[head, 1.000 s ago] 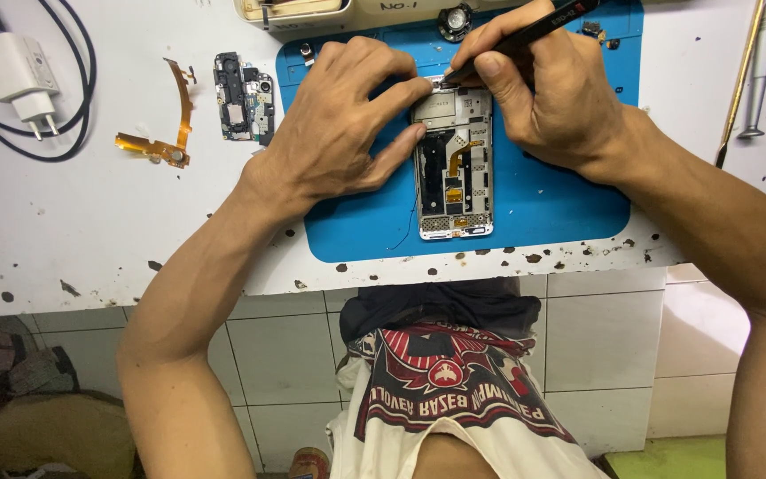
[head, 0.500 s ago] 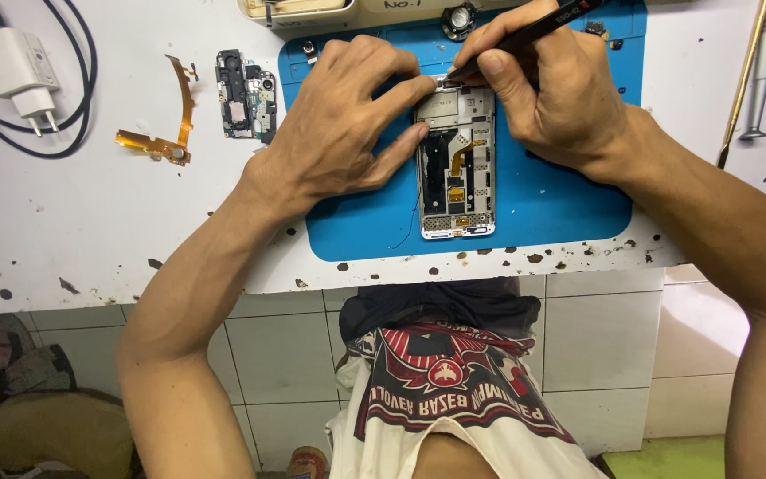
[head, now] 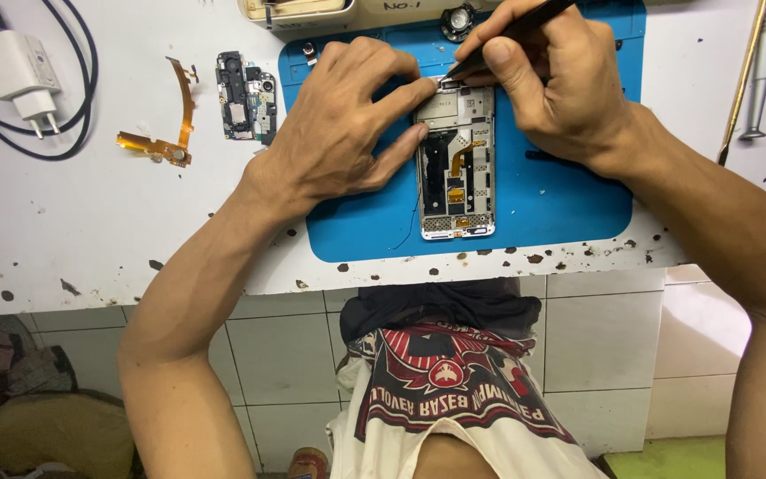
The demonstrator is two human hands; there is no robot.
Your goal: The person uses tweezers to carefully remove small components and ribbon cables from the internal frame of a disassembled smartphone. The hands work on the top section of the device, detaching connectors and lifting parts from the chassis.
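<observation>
Left hand (head: pixel 347 133): spread flat, fingers loosely extended, fingertips pressing the left edge and top corner of the opened smartphone (head: pixel 456 164); grips nothing.
Right hand (head: pixel 556 80): closed around black tweezers (head: pixel 511 35), tips touching the phone's top edge.
Opened smartphone: lies back-off and lengthwise on the blue work mat (head: pixel 560 200), between both hands, its lower half uncovered.
Nearby: circuit board (head: pixel 246 106), orange flex cable (head: pixel 166 133) and white charger (head: pixel 19 75) lie well left of the mat.

Bare blue mat (head: pixel 560 200) lies open to the right of the opened phone (head: pixel 457 164). Left of the mat, a circuit board (head: pixel 246 106), an orange ribbon cable (head: pixel 170 133) and a charger (head: pixel 19 80) crowd the white table (head: pixel 90 222).
</observation>
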